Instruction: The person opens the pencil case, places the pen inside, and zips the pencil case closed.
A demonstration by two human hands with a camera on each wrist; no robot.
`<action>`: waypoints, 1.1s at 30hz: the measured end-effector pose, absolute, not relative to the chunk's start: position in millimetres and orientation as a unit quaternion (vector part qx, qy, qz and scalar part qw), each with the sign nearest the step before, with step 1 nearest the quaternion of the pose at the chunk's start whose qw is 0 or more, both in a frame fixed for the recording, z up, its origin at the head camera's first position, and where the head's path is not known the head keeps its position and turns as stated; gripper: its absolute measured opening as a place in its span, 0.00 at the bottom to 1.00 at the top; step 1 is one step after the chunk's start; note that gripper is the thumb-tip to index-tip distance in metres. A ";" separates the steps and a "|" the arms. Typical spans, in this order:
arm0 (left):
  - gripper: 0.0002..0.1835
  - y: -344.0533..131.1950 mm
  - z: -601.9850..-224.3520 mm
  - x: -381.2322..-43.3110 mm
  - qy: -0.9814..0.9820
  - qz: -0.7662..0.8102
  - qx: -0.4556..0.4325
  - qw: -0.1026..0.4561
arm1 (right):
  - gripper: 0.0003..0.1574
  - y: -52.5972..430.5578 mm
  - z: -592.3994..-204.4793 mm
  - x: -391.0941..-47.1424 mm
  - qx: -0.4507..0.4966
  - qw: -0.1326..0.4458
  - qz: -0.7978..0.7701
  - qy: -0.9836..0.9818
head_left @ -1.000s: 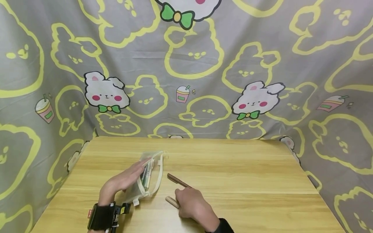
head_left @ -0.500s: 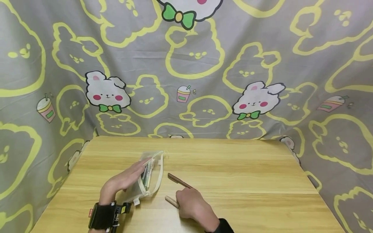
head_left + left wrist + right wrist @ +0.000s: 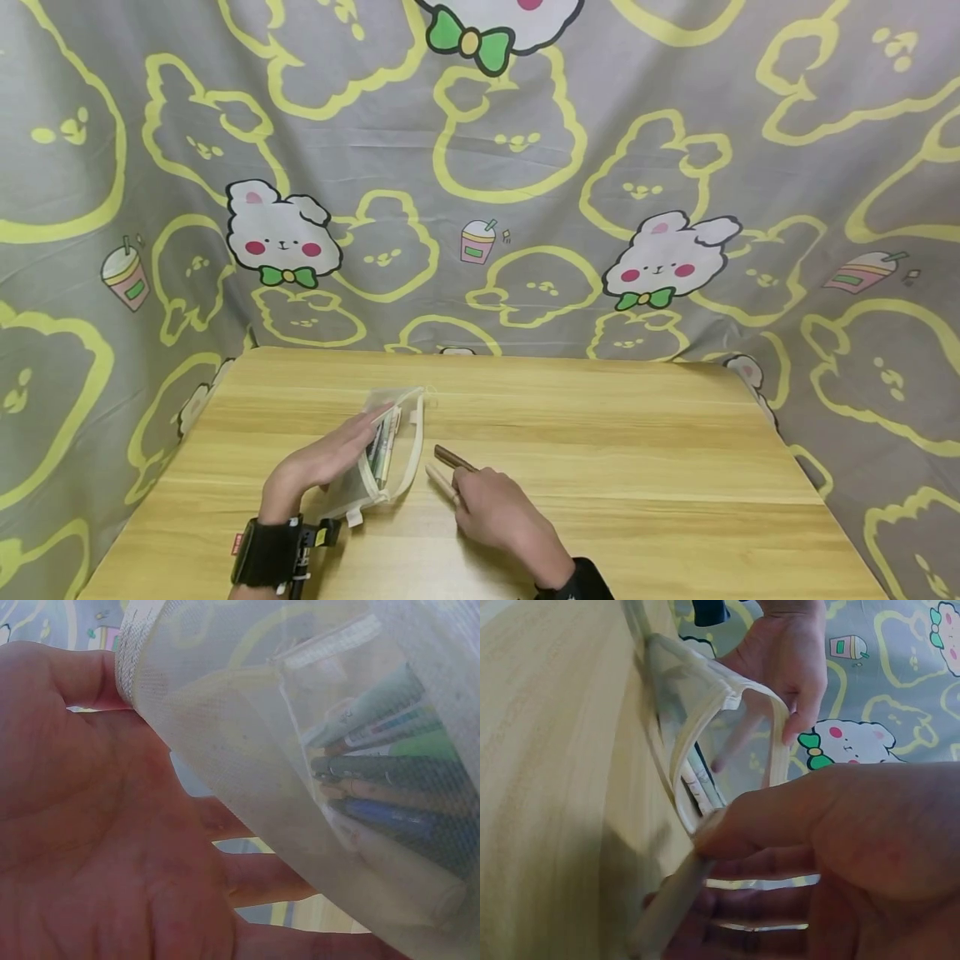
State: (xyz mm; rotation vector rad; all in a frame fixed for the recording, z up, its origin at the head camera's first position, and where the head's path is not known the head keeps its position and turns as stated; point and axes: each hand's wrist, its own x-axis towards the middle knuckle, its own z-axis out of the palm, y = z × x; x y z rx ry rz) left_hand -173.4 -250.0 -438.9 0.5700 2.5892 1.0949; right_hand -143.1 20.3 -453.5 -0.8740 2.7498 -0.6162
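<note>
In the head view, a clear mesh pencil pouch (image 3: 414, 446) with a cream zip edge stands gaping on the table. Several pens (image 3: 405, 769) show through its mesh in the left wrist view. My left hand (image 3: 330, 457) holds the pouch by its edge, with long fingers behind the mesh. My right hand (image 3: 498, 512) pinches a beige pen (image 3: 671, 904) between thumb and fingers, its end pointing at the pouch's mouth. A brown pen (image 3: 453, 458) pokes out beyond the right hand; whether it is held or lies on the table, I cannot tell.
The wood-grain table (image 3: 637, 467) stretches to the right and behind the pouch. A grey curtain (image 3: 540, 200) with yellow outlines and rabbit faces hangs around the back and sides. A black strap (image 3: 266, 552) circles the left wrist.
My right hand has shifted slightly away from me, bringing the beige pen closer to the brown one and the pouch's mouth. The left hand keeps its place on the pouch.
</note>
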 end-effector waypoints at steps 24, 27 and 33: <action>0.27 -249.9 -439.5 -174.2 0.891 0.380 0.218 0.120 | 0.10 -5.2 -456.7 -166.6 -0.233 -0.010 -0.350 0.907; 0.27 -249.9 -439.6 -174.2 0.892 0.380 0.216 0.119 | 0.14 -9.1 -457.1 -170.4 -0.226 0.006 -0.370 0.901; 0.27 -250.2 -440.4 -174.3 0.895 0.373 0.216 0.117 | 0.22 -19.6 -456.3 -178.6 -0.212 0.042 -0.419 0.882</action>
